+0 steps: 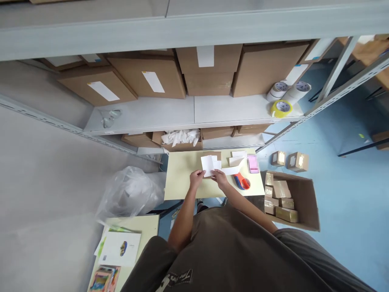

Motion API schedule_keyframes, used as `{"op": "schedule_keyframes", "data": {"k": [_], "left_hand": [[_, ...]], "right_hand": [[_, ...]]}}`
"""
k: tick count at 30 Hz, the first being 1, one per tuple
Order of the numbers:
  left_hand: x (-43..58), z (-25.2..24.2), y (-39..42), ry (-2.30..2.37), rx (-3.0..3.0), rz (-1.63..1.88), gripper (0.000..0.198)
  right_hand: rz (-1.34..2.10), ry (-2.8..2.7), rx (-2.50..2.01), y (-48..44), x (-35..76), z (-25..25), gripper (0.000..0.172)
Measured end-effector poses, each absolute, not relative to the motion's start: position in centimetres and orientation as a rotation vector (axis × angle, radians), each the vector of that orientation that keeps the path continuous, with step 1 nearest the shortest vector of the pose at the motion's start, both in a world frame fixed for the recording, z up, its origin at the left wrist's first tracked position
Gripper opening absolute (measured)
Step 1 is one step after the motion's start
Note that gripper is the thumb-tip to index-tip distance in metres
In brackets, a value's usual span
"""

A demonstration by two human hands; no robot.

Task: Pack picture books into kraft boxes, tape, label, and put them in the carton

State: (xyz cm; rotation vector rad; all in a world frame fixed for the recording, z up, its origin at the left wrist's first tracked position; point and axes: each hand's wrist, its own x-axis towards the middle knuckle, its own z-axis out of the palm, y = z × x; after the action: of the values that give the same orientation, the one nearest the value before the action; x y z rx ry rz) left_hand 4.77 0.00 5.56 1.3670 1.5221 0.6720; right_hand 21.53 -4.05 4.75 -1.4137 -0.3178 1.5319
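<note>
A white sheet of paper [208,165] is held up over the pale yellow table [179,170]. My left hand [197,178] pinches its lower left edge between thumb and fingers. At its lower right corner, the fingers of my right hand [219,178] are closed on it too. Behind the sheet lies a piece of brown cardboard [216,153], partly hidden, with a smaller white paper against it. To the right is a strip of white labels [231,170], partly folded up. A red and blue tape dispenser [242,181] sits beside my right wrist.
A pink item [253,163], blurred out, lies at the table's right end. Shelves ahead carry cardboard boxes [209,77] and tape rolls [281,108]. An open carton [308,202] of small boxes stands right on the floor. A plastic bag [130,192] is at left.
</note>
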Motion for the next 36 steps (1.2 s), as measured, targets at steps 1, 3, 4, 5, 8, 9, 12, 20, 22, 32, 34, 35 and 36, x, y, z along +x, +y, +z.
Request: {"op": "schedule_keyframes", "data": {"k": [1,3,4,5,8,9,12,20,22,32,34,35,36], "left_hand": [[4.9,5.4,-0.2,1.572,1.392,0.657,0.047],[5.1,5.0,-0.5,1.656,1.447,0.592,0.041],[5.3,4.8,-0.5,1.684,1.471,0.540,0.039],[5.4,4.7,-0.5,1.707,1.492,0.482,0.036],[5.9,4.2,-0.1,1.759,1.540,0.291,0.031],[5.9,4.0,0.2,1.770,1.551,0.234,0.031],[6.0,3.3,1.0,1.780,1.585,0.122,0.033],[6.0,1.8,2.1,1.737,1.659,-0.006,0.031],[5.9,1.7,2.3,1.736,1.683,-0.043,0.030],[5.4,1.8,3.8,1.433,2.105,-0.029,0.036],[6.3,1.3,4.0,1.257,2.213,0.049,0.046],[6.7,1.0,4.1,1.206,2.230,0.032,0.051],[6.9,0.7,4.2,1.179,2.230,-0.004,0.056]], "right_hand": [[1.519,-0.354,-1.462,-4.3,21.5,4.3,0.041],[1.463,-0.447,-1.589,-4.5,21.5,3.3,0.039],[1.416,-0.504,-1.668,-4.5,21.5,2.9,0.037],[1.358,-0.568,-1.752,-4.4,21.6,2.6,0.035],[1.153,-0.758,-1.989,-4.0,21.8,1.8,0.040],[1.103,-0.801,-2.044,-3.9,21.8,1.7,0.044],[1.032,-0.846,-2.133,-3.6,21.3,1.3,0.047],[1.001,-0.897,-2.309,-3.3,20.3,0.5,0.043],[1.016,-0.944,-2.374,-3.3,20.2,0.6,0.044],[0.898,-1.621,-2.470,-4.3,20.0,1.7,0.058],[0.965,-1.698,-2.485,-5.2,19.3,1.4,0.060],[0.997,-1.701,-2.508,-5.7,19.0,1.2,0.062],[1.021,-1.690,-2.527,-6.2,18.7,1.0,0.064]]}}
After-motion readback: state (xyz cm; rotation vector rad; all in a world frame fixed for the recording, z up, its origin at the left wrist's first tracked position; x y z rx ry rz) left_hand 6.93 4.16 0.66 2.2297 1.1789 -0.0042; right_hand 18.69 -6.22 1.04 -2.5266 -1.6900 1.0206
